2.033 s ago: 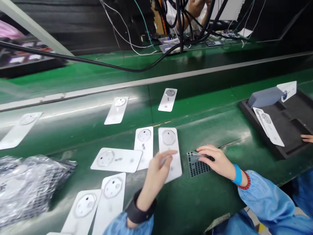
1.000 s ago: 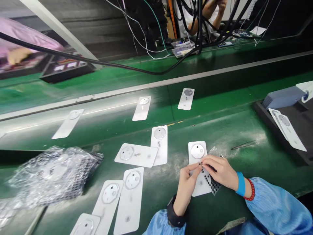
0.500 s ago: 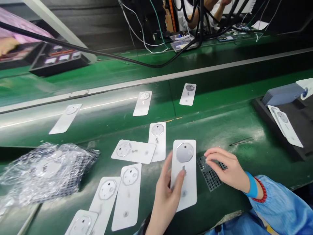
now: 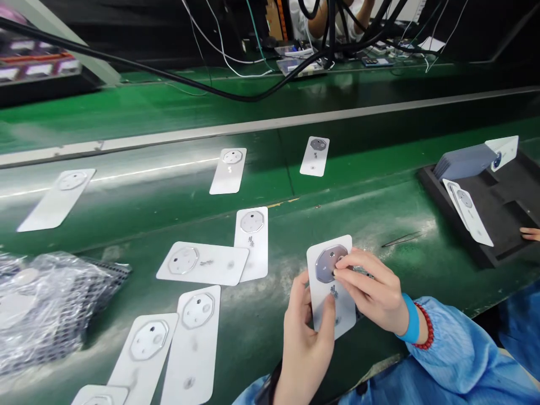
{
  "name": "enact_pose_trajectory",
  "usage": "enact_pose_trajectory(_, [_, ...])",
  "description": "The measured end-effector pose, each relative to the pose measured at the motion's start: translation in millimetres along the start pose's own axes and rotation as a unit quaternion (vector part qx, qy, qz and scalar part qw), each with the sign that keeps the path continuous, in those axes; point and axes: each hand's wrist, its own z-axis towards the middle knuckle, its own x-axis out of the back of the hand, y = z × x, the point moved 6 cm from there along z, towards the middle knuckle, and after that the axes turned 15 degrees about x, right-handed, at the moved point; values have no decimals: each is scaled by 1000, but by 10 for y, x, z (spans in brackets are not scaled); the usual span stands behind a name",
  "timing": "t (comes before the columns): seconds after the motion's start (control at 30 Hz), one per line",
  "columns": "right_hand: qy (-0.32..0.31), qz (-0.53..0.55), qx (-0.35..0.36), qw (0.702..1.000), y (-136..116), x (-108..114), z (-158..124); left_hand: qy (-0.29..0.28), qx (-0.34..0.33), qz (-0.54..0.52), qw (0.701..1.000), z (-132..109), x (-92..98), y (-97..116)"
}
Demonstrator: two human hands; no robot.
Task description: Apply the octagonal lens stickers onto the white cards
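Note:
My left hand (image 4: 310, 337) grips a white phone back cover (image 4: 343, 315) by its lower part, thumb lying on the dark printed marking. The cover is tilted up, its octagonal camera plate (image 4: 327, 264) at the top. At that plate, the thumb and fingers of my right hand (image 4: 373, 287) are pinched together on a small black piece (image 4: 334, 274). Behind the cover and right hand, the sheet of black dots is mostly hidden. Left of my hands lie more white back covers, including an upright one (image 4: 259, 256), a sideways one (image 4: 215, 273) and a nearer one (image 4: 189, 354).
Tweezers (image 4: 400, 239) lie right of my hands. A black foam tray (image 4: 502, 242) holds covers, and another person's hand (image 4: 530, 233) touches its edge. Clear plastic wrapping (image 4: 50, 309) sits at left. Across the back runs a black cable (image 4: 248, 98).
My right hand has moved left from over the dotted sheet to the cover's camera plate. The held cover is now tilted and turned. Another person's hand has appeared at the right.

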Motion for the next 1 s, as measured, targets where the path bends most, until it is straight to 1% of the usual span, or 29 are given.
enact_pose_trajectory(0.17, [15,-45,33,998,-76,20,-10,53,-52,7,997,-51,-1,-13])
enact_pose_trajectory(0.27, [-2,-78,53,996,-146,20,-49,66,-68,9,995,-86,-8,-19])
enact_pose_trajectory(0.37, [-22,-102,57,993,-202,-10,-125,73,-58,-1,996,-110,-13,-18])
enact_pose_trajectory(0.47, [-30,-134,46,990,-240,-61,-204,77,-52,-16,995,-107,-9,-9])
enact_pose_trajectory(0.57, [-41,-156,27,986,-261,-127,-257,81,-50,-15,995,-68,0,-11])
enact_pose_trajectory(0.63, [-44,-164,23,985,-278,-153,-264,88,-35,-16,995,-30,13,-25])
enact_pose_trajectory(0.77, [-46,-162,26,985,-305,-157,-232,100,-9,-24,995,11,36,-13])
enact_pose_trajectory(0.9, [-46,-140,27,989,-316,-130,-207,104,-13,-25,994,0,56,48])
enact_pose_trajectory(1.0, [-44,-113,13,993,-307,-107,-208,100,-3,-18,995,-5,65,44])
